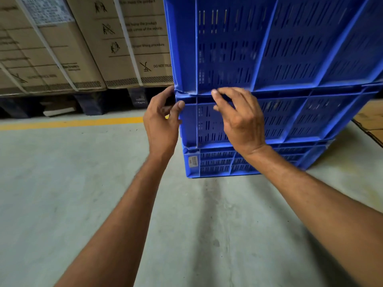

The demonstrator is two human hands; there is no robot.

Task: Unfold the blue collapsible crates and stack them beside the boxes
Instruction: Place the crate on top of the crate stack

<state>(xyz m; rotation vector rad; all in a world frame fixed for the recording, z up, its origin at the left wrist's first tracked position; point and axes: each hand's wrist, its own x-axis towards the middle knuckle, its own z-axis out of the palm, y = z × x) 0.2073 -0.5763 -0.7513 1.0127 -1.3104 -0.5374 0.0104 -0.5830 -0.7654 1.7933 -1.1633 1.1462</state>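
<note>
Three blue slotted crates stand stacked on the floor at the right. The top crate (279, 44) is unfolded and fills the upper right. Under it sits the middle crate (310, 119), and below that the bottom crate (215, 164), which carries a small white label. My left hand (160, 125) curls around the left corner of the middle crate's rim, thumb on its front. My right hand (238, 117) lies on the front of that crate with fingertips at the seam under the top crate, fingers bent and apart.
Large cardboard boxes (83, 44) with white straps stand on dark pallets (89, 104) at the back left, right next to the stack. A yellow line (72, 123) runs across the grey concrete floor. Flat cardboard (371, 121) lies at the right edge.
</note>
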